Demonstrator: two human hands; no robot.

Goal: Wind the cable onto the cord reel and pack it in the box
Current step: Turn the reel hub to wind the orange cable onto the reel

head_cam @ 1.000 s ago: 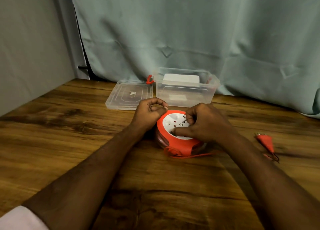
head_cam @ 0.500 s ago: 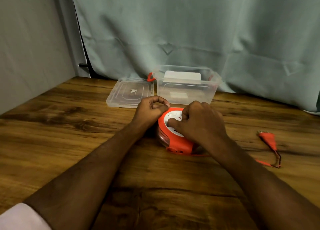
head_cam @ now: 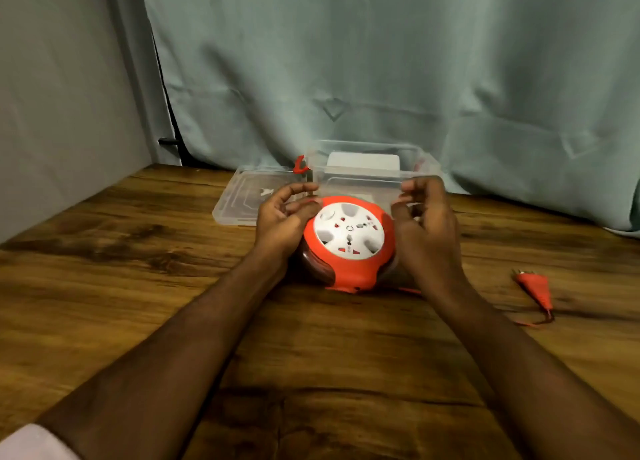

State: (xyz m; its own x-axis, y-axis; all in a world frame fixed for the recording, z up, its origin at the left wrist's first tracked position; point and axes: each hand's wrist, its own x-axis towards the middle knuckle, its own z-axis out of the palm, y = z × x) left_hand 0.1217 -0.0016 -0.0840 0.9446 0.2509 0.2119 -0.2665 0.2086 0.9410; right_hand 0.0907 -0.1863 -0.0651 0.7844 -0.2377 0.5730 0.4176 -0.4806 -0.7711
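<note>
The orange cord reel (head_cam: 349, 272) with its white socket face (head_cam: 348, 231) sits tilted on the wooden table, in front of the clear plastic box (head_cam: 367, 177). My left hand (head_cam: 280, 220) grips the reel's upper left rim with curled fingers and thumb. My right hand (head_cam: 424, 231) is beside the reel's right edge, off the socket face, its fingers loosely curled around nothing. A thin orange cable (head_cam: 408, 290) leaves the reel's base toward the right. The orange plug (head_cam: 535, 288) lies on the table at the right with a short loop of cable behind it.
The box's clear lid (head_cam: 239, 200) lies flat to the left of the box, which has an orange latch (head_cam: 299, 164) and a white item inside. A grey-green curtain hangs behind the table and a grey wall stands at the left.
My right hand has come off the white socket face and moved to the reel's right side. The plug has slid closer to the reel. My left hand stays on the rim.
</note>
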